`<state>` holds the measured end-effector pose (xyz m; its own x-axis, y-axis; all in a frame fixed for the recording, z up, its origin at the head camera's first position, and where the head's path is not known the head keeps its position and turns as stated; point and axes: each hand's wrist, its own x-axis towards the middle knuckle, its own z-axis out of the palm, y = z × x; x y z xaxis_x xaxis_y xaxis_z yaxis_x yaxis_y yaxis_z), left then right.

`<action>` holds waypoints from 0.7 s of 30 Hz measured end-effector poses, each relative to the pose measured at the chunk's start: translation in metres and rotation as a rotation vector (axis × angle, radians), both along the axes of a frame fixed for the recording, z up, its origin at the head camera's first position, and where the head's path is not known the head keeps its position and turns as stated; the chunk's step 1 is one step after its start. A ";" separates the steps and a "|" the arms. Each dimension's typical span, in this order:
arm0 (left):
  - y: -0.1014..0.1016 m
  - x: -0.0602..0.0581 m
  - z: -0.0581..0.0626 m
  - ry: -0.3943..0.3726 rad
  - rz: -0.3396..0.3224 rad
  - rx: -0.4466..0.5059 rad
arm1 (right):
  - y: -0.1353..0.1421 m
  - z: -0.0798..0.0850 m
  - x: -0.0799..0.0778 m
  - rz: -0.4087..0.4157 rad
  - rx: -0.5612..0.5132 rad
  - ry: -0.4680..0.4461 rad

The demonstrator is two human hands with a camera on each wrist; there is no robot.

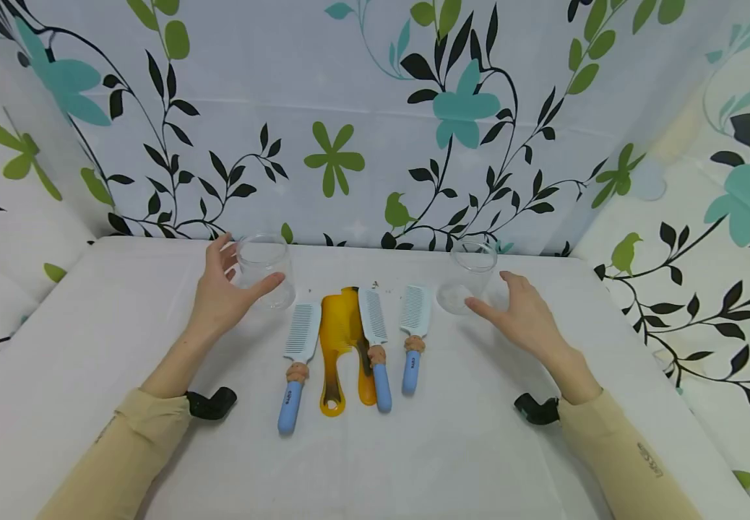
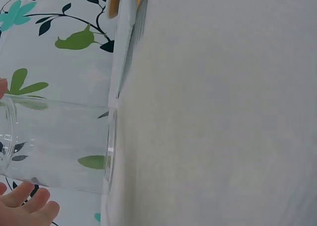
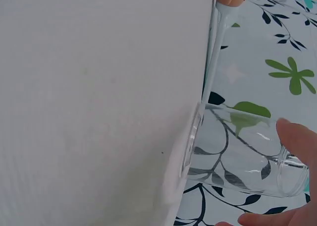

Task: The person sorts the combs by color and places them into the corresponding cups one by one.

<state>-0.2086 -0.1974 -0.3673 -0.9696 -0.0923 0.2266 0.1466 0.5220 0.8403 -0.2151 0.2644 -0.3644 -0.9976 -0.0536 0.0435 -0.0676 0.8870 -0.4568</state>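
A clear jar (image 1: pixel 266 256) stands upright at the back left of the table, and my left hand (image 1: pixel 222 292) is spread about it, thumb in front and fingers at its left side. The same jar (image 2: pixel 64 141) lies sideways across the left wrist view, with fingertips (image 2: pixel 37 203) beside it. To the right stands a second clear jar (image 1: pixel 469 271). My right hand (image 1: pixel 521 314) is held around its right side, thumb (image 3: pixel 294 139) near the rim in the right wrist view. Whether either hand touches its jar I cannot tell.
Between the jars lie three pale-blue combs with blue handles, a left one (image 1: pixel 299 354), a middle one (image 1: pixel 375 339) and a right one (image 1: pixel 415 325). Yellow-amber combs (image 1: pixel 337 325) overlap among them. A leaf-patterned curtain (image 1: pixel 362 87) rises behind the white table (image 1: pixel 375 469).
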 end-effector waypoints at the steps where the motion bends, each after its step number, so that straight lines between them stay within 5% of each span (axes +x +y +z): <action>1: 0.000 -0.001 -0.002 0.000 0.001 0.029 | 0.000 -0.001 0.001 -0.005 -0.017 -0.008; 6: 0.000 -0.003 -0.011 0.004 -0.012 0.120 | -0.005 -0.002 0.007 0.001 -0.063 -0.016; 21: -0.003 -0.013 -0.045 0.093 -0.045 0.184 | -0.030 -0.011 0.014 0.110 -0.070 -0.104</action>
<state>-0.2220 -0.2005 -0.4126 -0.9493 -0.0976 0.2989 0.2479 0.3524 0.9024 -0.2010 0.2348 -0.3753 -0.9853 -0.1629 -0.0525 -0.1111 0.8424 -0.5272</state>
